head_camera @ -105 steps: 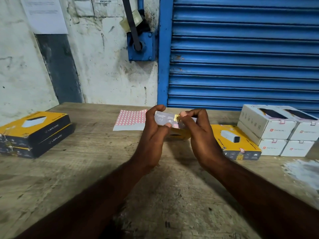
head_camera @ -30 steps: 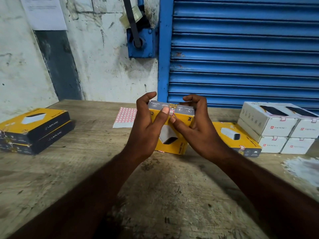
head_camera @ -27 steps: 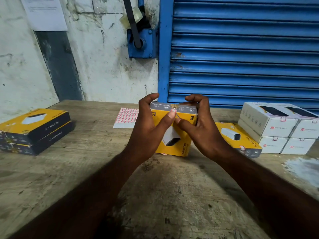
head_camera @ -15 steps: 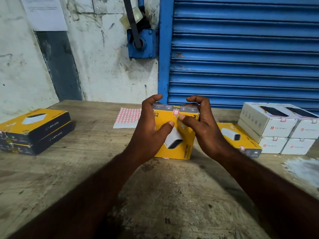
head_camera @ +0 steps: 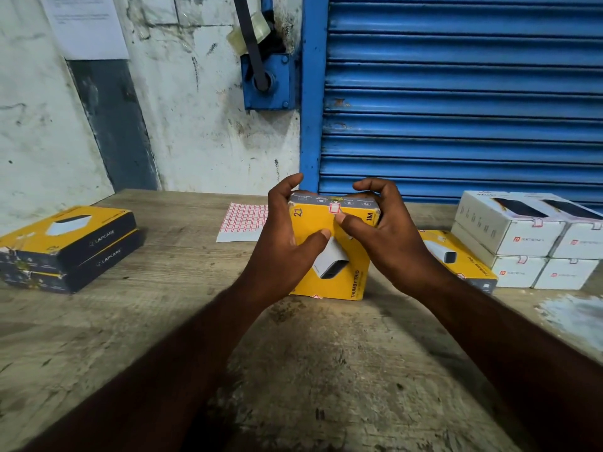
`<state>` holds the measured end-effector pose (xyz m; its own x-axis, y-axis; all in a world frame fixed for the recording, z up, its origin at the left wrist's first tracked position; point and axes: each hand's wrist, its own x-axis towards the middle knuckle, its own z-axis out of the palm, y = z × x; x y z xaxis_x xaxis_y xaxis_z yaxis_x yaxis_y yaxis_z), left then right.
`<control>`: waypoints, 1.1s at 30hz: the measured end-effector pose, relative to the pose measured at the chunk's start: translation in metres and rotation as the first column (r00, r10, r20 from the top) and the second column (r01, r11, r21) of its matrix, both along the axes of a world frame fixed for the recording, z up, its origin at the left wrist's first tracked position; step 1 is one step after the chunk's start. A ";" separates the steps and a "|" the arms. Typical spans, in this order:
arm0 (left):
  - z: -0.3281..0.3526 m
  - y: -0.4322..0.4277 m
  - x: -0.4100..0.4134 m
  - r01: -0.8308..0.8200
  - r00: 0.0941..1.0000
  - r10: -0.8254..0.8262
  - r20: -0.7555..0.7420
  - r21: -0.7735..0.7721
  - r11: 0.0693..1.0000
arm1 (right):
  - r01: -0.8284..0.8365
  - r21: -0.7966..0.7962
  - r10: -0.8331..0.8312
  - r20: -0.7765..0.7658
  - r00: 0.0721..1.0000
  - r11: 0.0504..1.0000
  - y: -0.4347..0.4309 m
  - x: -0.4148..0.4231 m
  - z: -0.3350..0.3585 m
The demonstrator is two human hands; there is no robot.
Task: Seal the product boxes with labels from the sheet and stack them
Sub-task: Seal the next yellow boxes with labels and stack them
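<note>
A yellow product box (head_camera: 339, 282) stands on its lower edge on the wooden table (head_camera: 163, 321), its face tilted toward me. My left hand (head_camera: 287, 236) grips its left side, thumb on the yellow face. My right hand (head_camera: 381, 233) holds the right side, its thumb just below a small red-bordered label (head_camera: 334, 209) stuck over the top edge. The label sheet (head_camera: 241, 220) lies flat behind my left hand. Another yellow box (head_camera: 456, 256) lies flat to the right, partly hidden by my right hand.
Two yellow and black boxes (head_camera: 68, 246) are stacked at the table's left. White boxes (head_camera: 528, 239) stacked two high stand at the right, with red labels on their flaps. A blue roller shutter (head_camera: 456, 93) and a stained wall stand right behind the table.
The yellow box has come down from being held above the table to resting on its lower edge, turned more upright. The label now wraps the top edge, and my thumbs have slid down onto the face.
</note>
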<state>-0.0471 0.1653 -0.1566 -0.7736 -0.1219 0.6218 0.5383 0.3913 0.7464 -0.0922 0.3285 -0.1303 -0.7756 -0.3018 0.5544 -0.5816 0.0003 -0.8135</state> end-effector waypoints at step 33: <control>0.007 -0.026 -0.005 -0.160 0.967 0.093 0.238 0.278 0.947 | 0.216 0.268 -0.178 -0.156 0.971 0.939 0.016 -0.017 -0.004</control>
